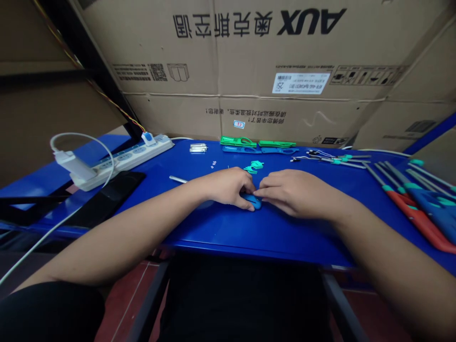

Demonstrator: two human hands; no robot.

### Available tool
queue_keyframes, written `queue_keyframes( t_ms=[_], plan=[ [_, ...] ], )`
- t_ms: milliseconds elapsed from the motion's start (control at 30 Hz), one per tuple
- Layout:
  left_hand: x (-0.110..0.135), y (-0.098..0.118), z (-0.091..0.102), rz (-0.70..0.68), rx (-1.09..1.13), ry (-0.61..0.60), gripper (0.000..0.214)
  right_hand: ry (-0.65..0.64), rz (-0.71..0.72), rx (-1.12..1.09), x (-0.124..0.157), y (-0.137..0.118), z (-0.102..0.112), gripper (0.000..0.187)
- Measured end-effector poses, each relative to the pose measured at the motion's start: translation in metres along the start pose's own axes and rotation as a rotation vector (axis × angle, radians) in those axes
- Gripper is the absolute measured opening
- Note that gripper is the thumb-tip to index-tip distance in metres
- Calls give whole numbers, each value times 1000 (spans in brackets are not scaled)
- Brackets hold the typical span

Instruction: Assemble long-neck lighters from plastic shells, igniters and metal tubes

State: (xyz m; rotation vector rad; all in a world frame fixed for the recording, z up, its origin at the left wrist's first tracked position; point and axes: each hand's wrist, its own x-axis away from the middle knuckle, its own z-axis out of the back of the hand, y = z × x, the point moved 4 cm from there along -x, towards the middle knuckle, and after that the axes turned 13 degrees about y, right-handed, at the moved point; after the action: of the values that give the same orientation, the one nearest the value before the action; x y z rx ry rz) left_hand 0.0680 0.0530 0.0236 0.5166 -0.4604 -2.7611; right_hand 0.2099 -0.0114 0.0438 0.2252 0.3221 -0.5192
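My left hand [233, 187] is closed around a blue plastic handle shell [255, 201], pressing it near the table top. My right hand [295, 192] meets it from the right, with fingertips pinched together at the shell's upper edge. Whatever those fingertips hold is hidden. A thin metal tube [177, 179] sticks out to the left from behind my left forearm; whether it joins the blue shell cannot be seen. Just beyond my hands lies a small pile of turquoise plastic pieces [254, 166].
Green shells [238, 141] and blue shells [242, 149] line the back by the cardboard box [171, 109]. Silver cylinders [198, 148] lie left of them. Wired metal rods [342, 160] and red and blue long-nosed lighters [415, 213] lie right. A power strip [130, 159] and black flat object [107, 199] are left.
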Motion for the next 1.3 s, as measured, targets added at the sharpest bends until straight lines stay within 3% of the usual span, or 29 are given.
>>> queue_keyframes(
  t_ms=[567, 1300],
  plan=[
    [1, 3, 2, 9, 22, -32, 30, -31, 65, 40, 3, 3, 0, 27],
    [1, 3, 1, -3, 17, -16, 29, -140, 16, 22, -3, -8, -9, 23]
  ],
)
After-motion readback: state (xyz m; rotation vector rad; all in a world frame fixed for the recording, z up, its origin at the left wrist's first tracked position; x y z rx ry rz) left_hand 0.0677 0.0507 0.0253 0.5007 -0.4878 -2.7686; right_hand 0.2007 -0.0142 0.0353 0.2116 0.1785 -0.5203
